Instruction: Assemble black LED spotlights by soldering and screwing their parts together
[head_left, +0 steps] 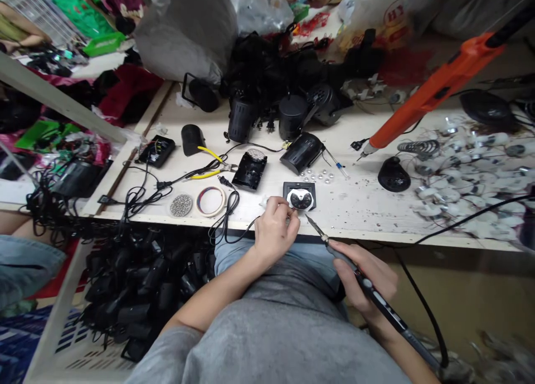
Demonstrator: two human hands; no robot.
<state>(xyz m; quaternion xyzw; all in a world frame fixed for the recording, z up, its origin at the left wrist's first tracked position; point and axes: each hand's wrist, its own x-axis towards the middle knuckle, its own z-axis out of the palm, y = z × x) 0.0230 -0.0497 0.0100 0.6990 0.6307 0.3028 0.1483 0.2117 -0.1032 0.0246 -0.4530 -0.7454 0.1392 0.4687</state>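
My left hand [273,231] sits at the bench's front edge, its fingertips pinching the left side of a round white-and-black electronic part [301,199]. That part lies in a square black housing [299,188]. My right hand [363,275] grips a grey-and-black soldering iron [376,295], whose thin metal tip points at the round part and stops just short of it. A black cable runs from the iron's rear end. My left fingers hide part of the round piece.
Yellow-handled pliers [213,164], black lamp housings [292,116] and loose cables cover the white bench [368,211]. An orange electric screwdriver [434,88] hangs at right above a heap of white wired parts [463,178]. A crate of black housings [137,289] stands below left.
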